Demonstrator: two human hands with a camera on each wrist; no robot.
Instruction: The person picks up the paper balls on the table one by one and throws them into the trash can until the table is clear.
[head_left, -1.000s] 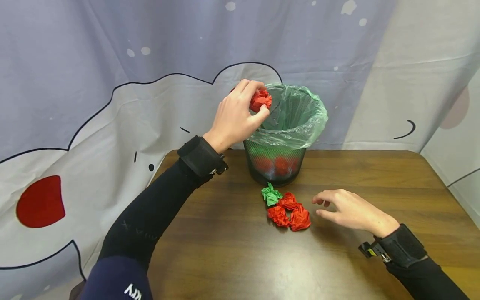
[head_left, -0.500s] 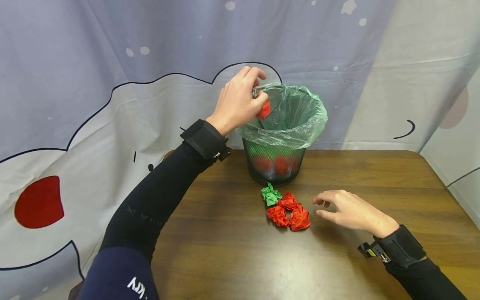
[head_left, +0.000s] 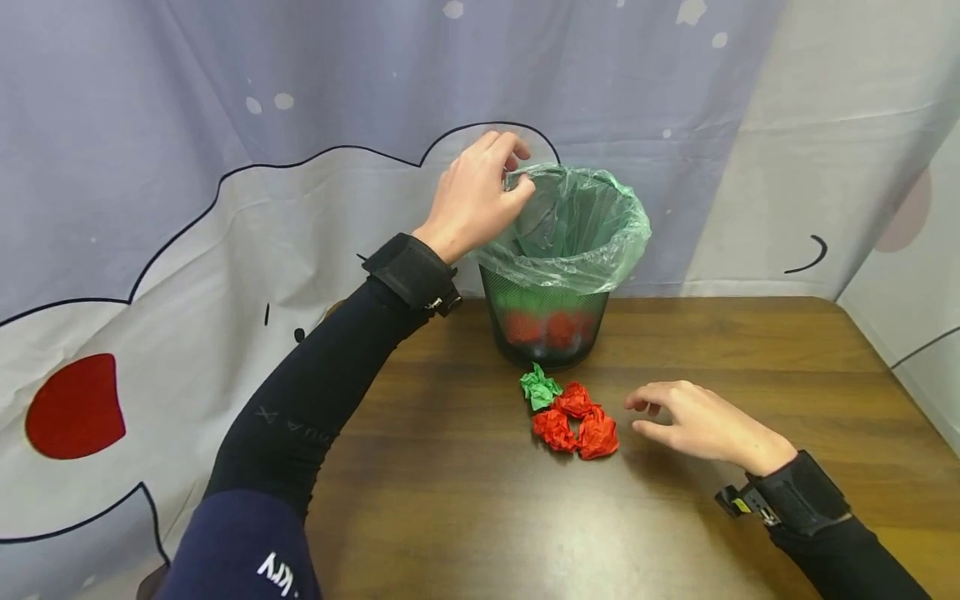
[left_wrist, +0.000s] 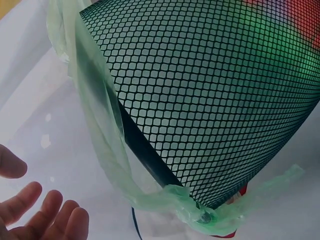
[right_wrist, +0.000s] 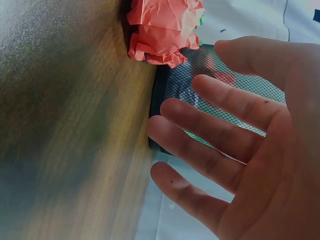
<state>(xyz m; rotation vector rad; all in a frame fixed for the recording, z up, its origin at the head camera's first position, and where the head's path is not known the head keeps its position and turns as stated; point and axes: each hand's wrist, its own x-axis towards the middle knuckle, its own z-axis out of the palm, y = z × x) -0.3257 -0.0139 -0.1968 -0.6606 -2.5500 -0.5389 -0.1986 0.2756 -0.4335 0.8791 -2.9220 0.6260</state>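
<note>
My left hand [head_left: 474,196] hovers at the left rim of a black mesh bin [head_left: 546,321] lined with a green plastic bag [head_left: 592,267]. Its fingers are spread from the thumb with nothing between them, as the left wrist view also shows beside the bin's mesh wall [left_wrist: 200,90]. Red crumpled paper balls [head_left: 561,329] show through the mesh near the bin's bottom. My right hand [head_left: 708,423], fingers loosely bent and holding nothing, is to the right of three red paper balls [head_left: 598,433] and one green paper ball [head_left: 540,387] on the table in front of the bin.
The brown wooden table [head_left: 465,517] ends at a back edge just behind the bin. A printed curtain [head_left: 360,217] hangs behind it, and a pale wall panel [head_left: 922,292] borders the right side.
My left hand has moved slightly up and released the red paper ball, which dropped into the bin. The right hand and the paper balls on the table have stayed put.
</note>
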